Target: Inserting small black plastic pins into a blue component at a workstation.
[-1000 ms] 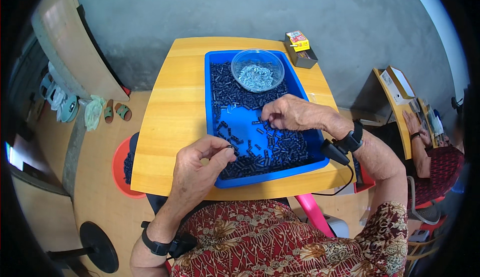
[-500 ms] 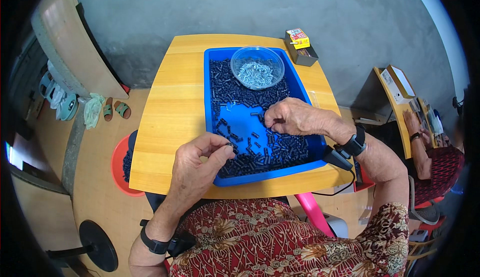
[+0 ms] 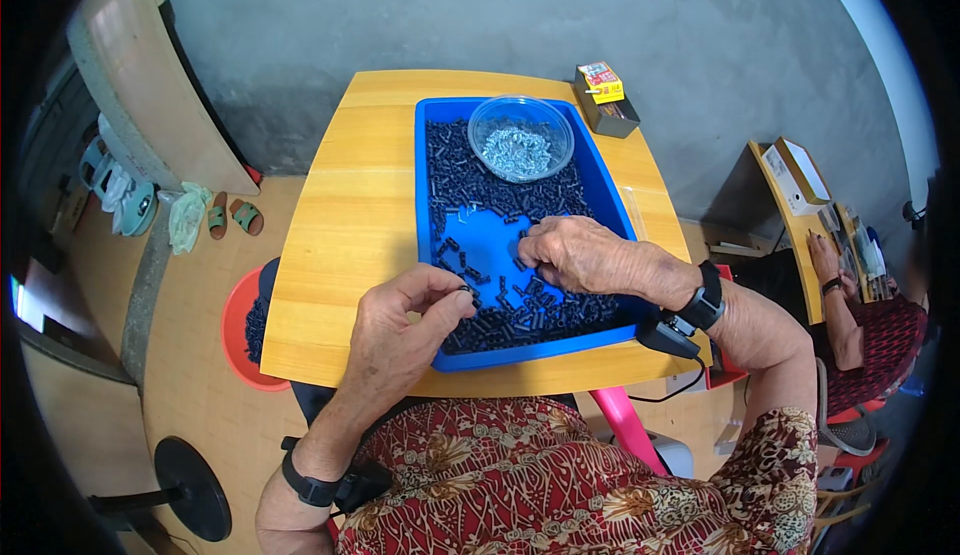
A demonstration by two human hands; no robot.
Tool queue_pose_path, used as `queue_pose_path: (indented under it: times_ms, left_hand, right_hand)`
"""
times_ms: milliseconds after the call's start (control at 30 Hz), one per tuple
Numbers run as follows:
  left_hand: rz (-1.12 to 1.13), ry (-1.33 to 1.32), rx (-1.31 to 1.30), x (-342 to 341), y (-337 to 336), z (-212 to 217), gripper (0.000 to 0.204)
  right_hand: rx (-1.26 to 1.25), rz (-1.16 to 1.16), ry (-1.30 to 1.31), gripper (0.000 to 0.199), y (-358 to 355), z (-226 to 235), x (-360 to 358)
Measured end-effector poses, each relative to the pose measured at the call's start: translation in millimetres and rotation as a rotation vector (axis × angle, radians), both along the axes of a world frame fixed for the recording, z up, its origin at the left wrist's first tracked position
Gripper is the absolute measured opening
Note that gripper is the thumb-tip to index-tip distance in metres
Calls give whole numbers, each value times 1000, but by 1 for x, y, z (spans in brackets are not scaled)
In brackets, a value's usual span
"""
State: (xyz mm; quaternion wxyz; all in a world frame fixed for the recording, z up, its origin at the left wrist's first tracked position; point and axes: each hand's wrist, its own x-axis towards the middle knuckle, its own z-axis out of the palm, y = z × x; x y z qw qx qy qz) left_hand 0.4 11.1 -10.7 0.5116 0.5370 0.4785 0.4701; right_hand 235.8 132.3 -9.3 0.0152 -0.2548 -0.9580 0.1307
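Observation:
A blue plastic tray [image 3: 423, 185] holds many short black tube-like pieces [image 3: 455, 175], with a bare blue patch near its middle. Over the tray's near left side, my left hand [image 3: 400, 323] pinches a small black piece [image 3: 466, 291] between thumb and forefinger; most of it is hidden. My right hand [image 3: 585, 255] is lowered over the bare patch's right edge, among loose black pieces. Its fingers are curled together, and whatever lies between their tips cannot be made out. A clear round bowl [image 3: 479, 121] of small silvery metal parts [image 3: 516, 153] rests at the tray's far end.
The tray stands on a wooden table [image 3: 345, 205]. A dark box [image 3: 616, 120] with a yellow and red packet sits at the far right corner. On the floor at left is a red basin [image 3: 234, 330] of black pieces. Another person's hand [image 3: 823, 257] rests at a side table.
My right hand has shifted slightly left and toward me, over the loose pieces. My left hand keeps its pinch in nearly the same place. The whole view has shifted a little.

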Motion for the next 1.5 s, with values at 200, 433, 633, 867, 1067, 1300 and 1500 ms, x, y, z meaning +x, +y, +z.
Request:
queue_pose_path:
  times_ms: [200, 433, 633, 867, 1067, 1300, 1500]
  left_hand:
    - [-12, -86, -1, 2, 0, 4, 14]
    - [-116, -210, -50, 6, -6, 14, 16]
    - [-132, -217, -50, 6, -9, 14, 17]
    - [-91, -149, 4, 6, -9, 6, 18]
    - [-42, -113, 17, 8, -11, 5, 19]
    - [-7, -36, 91, 10, -13, 6, 15]
    - [-4, -16, 84, 10, -14, 7, 14]
  right_hand:
    - [-136, -107, 262, 9, -18, 25, -7]
    - [-669, -329, 709, 13, -53, 46, -19]
    - [-743, -312, 880, 13, -68, 35, -27]
    - [-665, -321, 889, 12, -72, 32, -27]
    - [-525, -291, 924, 12, -76, 36, -27]
    - [-319, -216, 826, 8, -78, 42, -30]
    - [-226, -173, 796, 7, -78, 42, -32]
